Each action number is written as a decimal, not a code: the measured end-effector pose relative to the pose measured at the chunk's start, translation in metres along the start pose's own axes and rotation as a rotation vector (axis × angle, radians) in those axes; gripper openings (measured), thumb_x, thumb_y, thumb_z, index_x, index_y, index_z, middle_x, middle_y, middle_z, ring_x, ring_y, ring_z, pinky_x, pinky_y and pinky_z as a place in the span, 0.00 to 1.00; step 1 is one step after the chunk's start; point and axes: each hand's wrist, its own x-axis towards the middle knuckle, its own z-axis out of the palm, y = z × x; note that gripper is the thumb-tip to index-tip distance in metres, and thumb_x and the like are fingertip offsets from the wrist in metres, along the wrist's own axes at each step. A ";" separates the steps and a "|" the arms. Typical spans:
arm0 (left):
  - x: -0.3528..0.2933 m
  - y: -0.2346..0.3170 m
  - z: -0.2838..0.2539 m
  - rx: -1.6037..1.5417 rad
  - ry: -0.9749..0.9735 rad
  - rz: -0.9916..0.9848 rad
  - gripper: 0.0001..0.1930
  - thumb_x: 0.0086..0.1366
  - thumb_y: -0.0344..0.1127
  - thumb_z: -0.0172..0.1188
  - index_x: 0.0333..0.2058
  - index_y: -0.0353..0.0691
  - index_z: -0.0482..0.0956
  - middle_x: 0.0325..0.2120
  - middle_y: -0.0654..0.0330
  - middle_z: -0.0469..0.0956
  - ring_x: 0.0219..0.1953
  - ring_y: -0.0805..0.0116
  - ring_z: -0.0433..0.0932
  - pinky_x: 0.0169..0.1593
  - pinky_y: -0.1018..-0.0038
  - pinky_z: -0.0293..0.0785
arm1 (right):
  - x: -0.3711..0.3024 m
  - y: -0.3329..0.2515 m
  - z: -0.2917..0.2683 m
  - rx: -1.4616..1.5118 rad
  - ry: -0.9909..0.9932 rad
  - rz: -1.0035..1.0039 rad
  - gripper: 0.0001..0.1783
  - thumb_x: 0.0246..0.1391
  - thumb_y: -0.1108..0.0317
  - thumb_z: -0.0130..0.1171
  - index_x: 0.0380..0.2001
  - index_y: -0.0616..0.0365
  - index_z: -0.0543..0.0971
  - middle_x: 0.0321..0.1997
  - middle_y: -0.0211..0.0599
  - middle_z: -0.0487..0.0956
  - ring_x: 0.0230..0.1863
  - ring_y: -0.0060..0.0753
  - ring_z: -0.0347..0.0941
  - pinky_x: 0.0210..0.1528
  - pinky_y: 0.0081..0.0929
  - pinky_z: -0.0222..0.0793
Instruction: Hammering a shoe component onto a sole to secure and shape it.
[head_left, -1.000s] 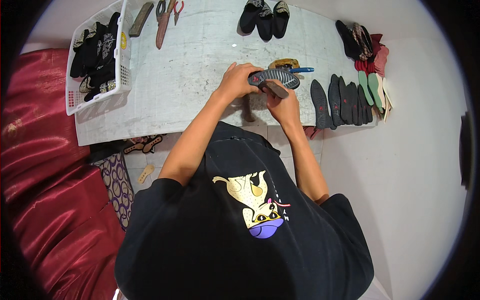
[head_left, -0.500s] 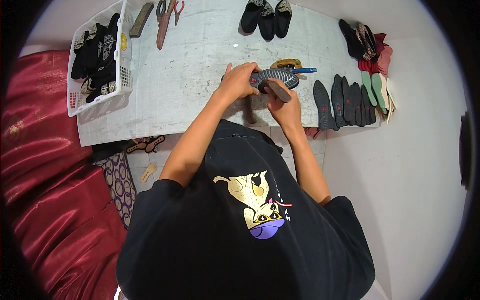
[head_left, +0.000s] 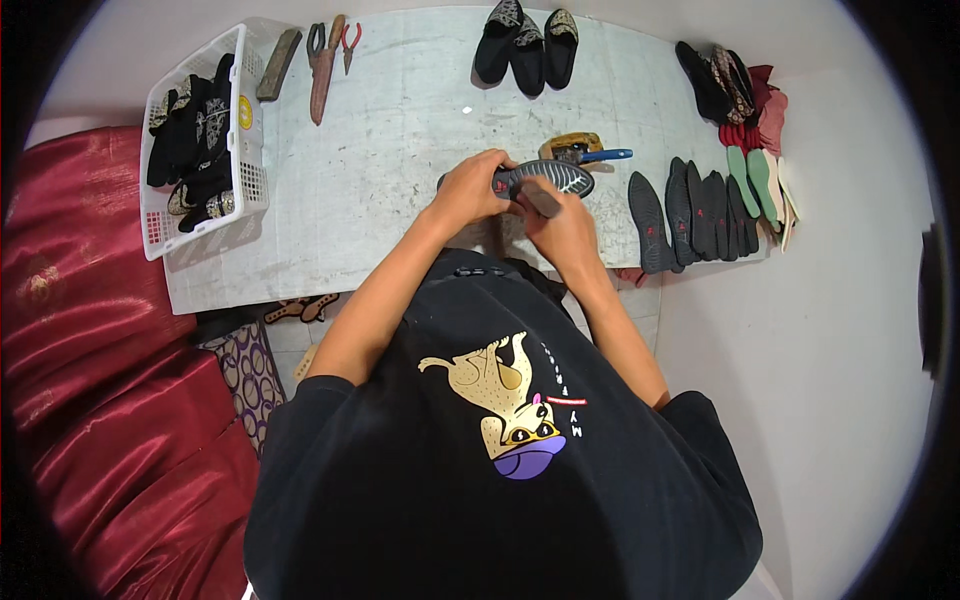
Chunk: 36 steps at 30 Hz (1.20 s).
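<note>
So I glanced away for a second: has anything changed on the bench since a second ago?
Hardly. The left hand still holds the dark shoe sole and the right hand still presses a small dark tool on it, shifting only slightly. The row of soles and the basket stayed put.

— How is the worktop (head_left: 400, 130) laid out?
— A basket (head_left: 200, 130) is set at the left edge, tools (head_left: 322, 60) behind it, shoes (head_left: 527, 42) at the far middle, soles (head_left: 690, 212) lined up on the right

— And the middle?
— A sole (head_left: 550, 180) is held there, with a brush (head_left: 580, 152) just behind it
</note>
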 end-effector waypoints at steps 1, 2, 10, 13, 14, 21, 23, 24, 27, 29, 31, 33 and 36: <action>0.001 0.000 -0.002 0.011 -0.009 -0.029 0.33 0.43 0.40 0.85 0.48 0.35 0.83 0.46 0.48 0.86 0.51 0.45 0.85 0.54 0.58 0.79 | 0.007 0.001 0.001 0.027 -0.077 -0.039 0.21 0.54 0.71 0.67 0.53 0.49 0.82 0.31 0.57 0.86 0.36 0.66 0.84 0.37 0.57 0.79; 0.003 0.000 -0.003 0.021 -0.019 -0.059 0.33 0.43 0.40 0.85 0.49 0.35 0.84 0.46 0.48 0.86 0.52 0.46 0.85 0.54 0.59 0.79 | 0.009 0.004 -0.003 0.026 -0.080 -0.044 0.21 0.54 0.71 0.67 0.53 0.49 0.82 0.31 0.57 0.86 0.36 0.66 0.84 0.37 0.57 0.79; 0.008 -0.004 -0.001 -0.057 -0.022 -0.132 0.38 0.36 0.46 0.89 0.46 0.38 0.84 0.43 0.48 0.87 0.49 0.44 0.85 0.52 0.56 0.80 | 0.014 0.017 -0.010 0.023 -0.174 -0.074 0.23 0.54 0.72 0.67 0.55 0.47 0.81 0.32 0.51 0.87 0.35 0.62 0.85 0.36 0.51 0.79; 0.009 -0.001 -0.002 -0.055 -0.052 -0.154 0.38 0.36 0.43 0.89 0.48 0.37 0.84 0.44 0.48 0.87 0.49 0.47 0.86 0.53 0.59 0.80 | 0.018 0.014 -0.012 0.294 -0.005 -0.088 0.15 0.63 0.69 0.68 0.53 0.49 0.84 0.35 0.51 0.87 0.34 0.58 0.86 0.34 0.44 0.80; 0.011 0.001 -0.003 -0.038 -0.080 -0.167 0.38 0.37 0.41 0.88 0.49 0.36 0.84 0.45 0.49 0.87 0.50 0.49 0.86 0.54 0.61 0.80 | 0.021 0.017 -0.011 0.304 -0.004 -0.083 0.15 0.63 0.69 0.68 0.53 0.49 0.84 0.35 0.51 0.87 0.34 0.58 0.86 0.34 0.44 0.80; 0.007 0.002 0.002 0.028 -0.036 -0.153 0.39 0.36 0.44 0.90 0.48 0.36 0.84 0.45 0.48 0.87 0.50 0.46 0.85 0.55 0.60 0.80 | 0.040 0.033 -0.011 0.093 -0.061 -0.076 0.14 0.61 0.66 0.66 0.50 0.47 0.84 0.33 0.53 0.86 0.37 0.65 0.84 0.36 0.54 0.79; 0.006 0.002 0.000 0.036 -0.051 -0.166 0.39 0.35 0.44 0.90 0.48 0.36 0.84 0.45 0.48 0.87 0.51 0.46 0.85 0.56 0.59 0.79 | 0.043 0.026 -0.018 0.054 -0.070 -0.069 0.14 0.61 0.66 0.66 0.50 0.48 0.84 0.33 0.54 0.86 0.37 0.66 0.84 0.37 0.54 0.79; 0.006 0.001 -0.001 0.043 -0.066 -0.179 0.39 0.35 0.44 0.90 0.48 0.36 0.84 0.45 0.47 0.87 0.51 0.46 0.85 0.56 0.58 0.79 | 0.044 0.023 -0.021 0.014 -0.080 -0.061 0.14 0.61 0.67 0.66 0.50 0.48 0.84 0.33 0.54 0.86 0.38 0.66 0.84 0.37 0.55 0.79; 0.006 0.004 -0.002 0.010 -0.054 -0.158 0.39 0.35 0.44 0.90 0.48 0.36 0.84 0.45 0.48 0.87 0.52 0.46 0.85 0.57 0.58 0.79 | 0.040 0.030 -0.007 0.231 0.026 -0.135 0.13 0.61 0.66 0.67 0.49 0.48 0.85 0.33 0.55 0.86 0.38 0.67 0.83 0.38 0.55 0.79; 0.005 -0.002 -0.003 0.021 -0.060 -0.164 0.39 0.35 0.44 0.90 0.48 0.37 0.85 0.46 0.48 0.87 0.52 0.46 0.85 0.57 0.58 0.79 | 0.044 0.020 -0.015 0.127 -0.053 -0.073 0.12 0.61 0.66 0.67 0.48 0.48 0.85 0.33 0.55 0.86 0.38 0.67 0.83 0.38 0.54 0.79; 0.004 -0.005 -0.002 0.035 -0.066 -0.173 0.39 0.35 0.45 0.90 0.48 0.37 0.85 0.46 0.49 0.87 0.52 0.46 0.85 0.57 0.58 0.79 | 0.043 0.013 -0.020 0.048 -0.044 -0.040 0.11 0.62 0.66 0.66 0.48 0.48 0.85 0.33 0.55 0.86 0.38 0.66 0.83 0.38 0.52 0.79; 0.002 -0.006 -0.002 0.028 -0.028 -0.131 0.38 0.36 0.45 0.89 0.48 0.38 0.85 0.46 0.48 0.87 0.52 0.46 0.85 0.57 0.58 0.79 | 0.040 0.022 -0.011 0.138 0.005 -0.075 0.12 0.61 0.67 0.67 0.48 0.48 0.85 0.33 0.54 0.86 0.38 0.66 0.83 0.38 0.52 0.79; 0.000 -0.006 -0.004 0.018 -0.035 -0.193 0.38 0.36 0.44 0.89 0.48 0.38 0.85 0.46 0.48 0.87 0.52 0.46 0.85 0.57 0.58 0.78 | 0.041 0.018 -0.015 0.112 -0.042 -0.069 0.14 0.60 0.69 0.67 0.49 0.48 0.84 0.34 0.54 0.86 0.38 0.66 0.84 0.38 0.53 0.79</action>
